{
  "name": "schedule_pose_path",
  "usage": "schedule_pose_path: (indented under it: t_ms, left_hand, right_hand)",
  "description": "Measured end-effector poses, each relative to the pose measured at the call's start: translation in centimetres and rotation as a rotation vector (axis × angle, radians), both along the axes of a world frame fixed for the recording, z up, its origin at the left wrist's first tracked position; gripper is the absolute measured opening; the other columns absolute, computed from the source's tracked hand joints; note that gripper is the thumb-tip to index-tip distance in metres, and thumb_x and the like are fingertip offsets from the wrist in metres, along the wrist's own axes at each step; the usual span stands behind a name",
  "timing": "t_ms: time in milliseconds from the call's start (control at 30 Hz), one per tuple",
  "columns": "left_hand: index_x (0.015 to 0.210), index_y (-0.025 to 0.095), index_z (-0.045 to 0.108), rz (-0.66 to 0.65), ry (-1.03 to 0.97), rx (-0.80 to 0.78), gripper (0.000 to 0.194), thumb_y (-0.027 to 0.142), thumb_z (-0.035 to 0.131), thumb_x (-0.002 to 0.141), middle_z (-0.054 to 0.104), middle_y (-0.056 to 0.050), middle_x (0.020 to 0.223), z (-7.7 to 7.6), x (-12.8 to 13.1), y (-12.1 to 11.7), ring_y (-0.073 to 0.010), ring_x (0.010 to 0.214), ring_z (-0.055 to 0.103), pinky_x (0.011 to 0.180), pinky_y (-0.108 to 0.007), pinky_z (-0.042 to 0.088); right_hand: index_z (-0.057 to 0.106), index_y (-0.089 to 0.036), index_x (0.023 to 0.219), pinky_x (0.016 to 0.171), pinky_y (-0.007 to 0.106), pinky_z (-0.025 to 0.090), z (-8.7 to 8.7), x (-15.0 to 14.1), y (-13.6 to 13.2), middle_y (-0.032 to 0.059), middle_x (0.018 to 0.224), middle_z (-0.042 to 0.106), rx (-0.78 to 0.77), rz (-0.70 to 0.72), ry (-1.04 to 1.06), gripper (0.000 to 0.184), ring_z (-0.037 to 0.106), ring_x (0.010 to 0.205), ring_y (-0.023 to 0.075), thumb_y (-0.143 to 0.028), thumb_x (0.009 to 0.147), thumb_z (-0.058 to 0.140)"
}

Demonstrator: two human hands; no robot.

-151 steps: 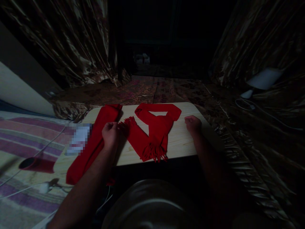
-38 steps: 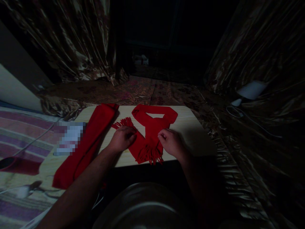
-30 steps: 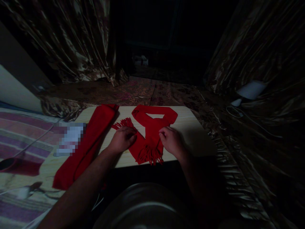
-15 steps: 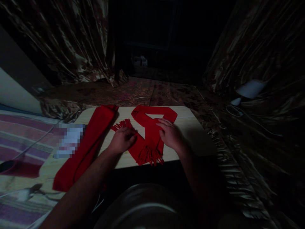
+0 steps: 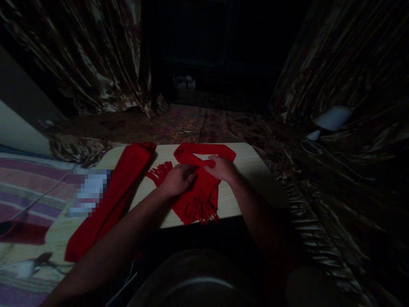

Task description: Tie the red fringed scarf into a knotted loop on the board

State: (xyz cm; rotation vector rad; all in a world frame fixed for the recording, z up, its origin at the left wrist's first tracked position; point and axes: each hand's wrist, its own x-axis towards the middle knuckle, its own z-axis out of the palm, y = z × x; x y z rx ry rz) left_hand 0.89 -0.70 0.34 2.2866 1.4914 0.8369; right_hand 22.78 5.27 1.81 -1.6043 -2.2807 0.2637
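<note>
A red fringed scarf [image 5: 204,181] lies on a small light wood table [image 5: 231,204], its far part bent into an open loop and its two strips crossing nearer me. My left hand [image 5: 179,179] is on the left strip beside the crossing, fingers curled into the cloth. At the top of the crossing, just below the loop's opening, my right hand [image 5: 220,167] pinches the scarf between thumb and fingers. One fringe spreads to the left of my left hand; another hangs toward the table's near edge. Both hands partly cover the cloth.
Along the table's left side lies another folded red cloth [image 5: 111,202], beside a blurred-out flat item [image 5: 89,192]. A striped bedcover [image 5: 28,187] with cables is at left. A white lamp [image 5: 334,118] stands at right, and patterned curtains [image 5: 105,64] hang behind.
My left hand has slid right and slightly up along the scarf to the crossing. My right hand has shifted slightly up, its fingers going from resting on the cloth to pinching it.
</note>
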Motion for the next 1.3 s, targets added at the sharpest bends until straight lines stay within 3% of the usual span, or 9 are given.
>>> schedule_pose_path:
  t_ms: [100,233,367,567,700,800,933,1067,1300]
  left_hand:
    - [0.123,0.016,0.068,-0.033,0.018,-0.106,0.041,0.036,0.057,0.089,0.072,-0.012,0.120,-0.1,1.8,2.0,-0.0244,0.103,0.068,0.088,-0.033,0.051]
    - [0.111,0.016,0.068,-0.005,0.061,-0.202,0.035,0.041,0.060,0.088,0.074,-0.010,0.094,-0.7,3.1,3.1,-0.0220,0.077,0.067,0.066,-0.030,0.046]
    - [0.093,0.019,0.066,-0.009,0.031,-0.180,0.020,0.036,0.058,0.087,0.069,-0.005,0.079,-1.1,2.8,2.8,-0.0186,0.068,0.060,0.061,-0.028,0.039]
    - [0.074,0.020,0.057,-0.059,-0.174,-0.166,0.022,0.038,0.056,0.087,0.057,0.001,0.065,-1.6,1.1,2.0,-0.0145,0.062,0.050,0.057,-0.025,0.035]
    - [0.075,0.019,0.056,-0.064,-0.312,-0.203,0.027,0.042,0.055,0.088,0.054,0.003,0.065,-1.4,0.4,1.7,-0.0127,0.060,0.048,0.056,-0.024,0.035]
    - [0.074,0.019,0.054,-0.058,-0.373,-0.200,0.028,0.043,0.055,0.088,0.054,0.003,0.067,-1.2,0.4,1.6,-0.0124,0.062,0.047,0.057,-0.023,0.037]
    - [0.072,0.020,0.053,-0.081,-0.308,-0.175,0.025,0.039,0.056,0.087,0.051,0.003,0.064,-1.6,0.7,1.7,-0.0126,0.060,0.045,0.055,-0.024,0.035]
    - [0.072,0.019,0.054,-0.083,-0.251,-0.116,0.022,0.036,0.056,0.086,0.056,0.000,0.069,-2.0,0.9,1.8,-0.0141,0.064,0.050,0.059,-0.025,0.038]
    - [0.071,0.019,0.055,-0.074,-0.253,-0.071,0.021,0.034,0.056,0.087,0.056,-0.001,0.071,-2.1,1.1,1.6,-0.0158,0.068,0.052,0.063,-0.027,0.040]
  right_hand:
    - [0.066,-0.022,0.126,0.094,0.031,0.049,0.1,-0.2,0.2,0.0096,0.120,0.073,-0.014,0.038,-0.067,0.055,0.067,0.110,0.0253,-0.053,0.081,0.071]
    - [0.072,-0.020,0.112,0.093,0.030,0.048,-0.1,-0.4,0.6,0.0093,0.114,0.074,0.018,0.009,-0.116,0.031,0.067,0.106,0.0228,-0.032,0.084,0.065]
    - [0.073,-0.021,0.098,0.082,0.029,0.049,-0.4,-0.5,1.1,0.0085,0.103,0.076,0.031,-0.076,-0.076,0.019,0.069,0.093,0.0212,-0.026,0.083,0.061]
    - [0.069,-0.020,0.095,0.078,0.027,0.048,-1.0,-0.1,2.3,0.0053,0.092,0.075,0.121,-0.288,0.280,0.019,0.067,0.084,0.0192,-0.024,0.083,0.055]
    - [0.066,-0.018,0.093,0.075,0.028,0.049,-0.8,1.6,3.6,0.0069,0.089,0.073,0.177,-0.550,0.559,0.023,0.065,0.080,0.0201,-0.025,0.085,0.046]
    - [0.065,-0.018,0.094,0.073,0.030,0.051,-0.5,3.1,4.1,0.0078,0.087,0.072,0.123,-0.654,0.584,0.022,0.065,0.079,0.0219,-0.025,0.083,0.047]
    - [0.065,-0.014,0.113,0.092,0.038,0.050,-0.3,3.6,3.3,0.0155,0.111,0.070,0.181,-0.442,0.276,0.039,0.064,0.103,0.0287,-0.019,0.074,0.058]
    - [0.057,-0.014,0.138,0.115,0.044,0.034,0.1,1.9,2.3,0.0161,0.150,0.050,0.298,-0.122,0.058,0.064,0.043,0.139,0.0299,-0.014,0.074,0.061]
    - [0.066,-0.021,0.132,0.116,0.038,0.033,0.5,-0.9,3.6,0.0085,0.141,0.062,0.150,0.133,-0.126,0.044,0.050,0.133,0.0210,-0.019,0.089,0.057]
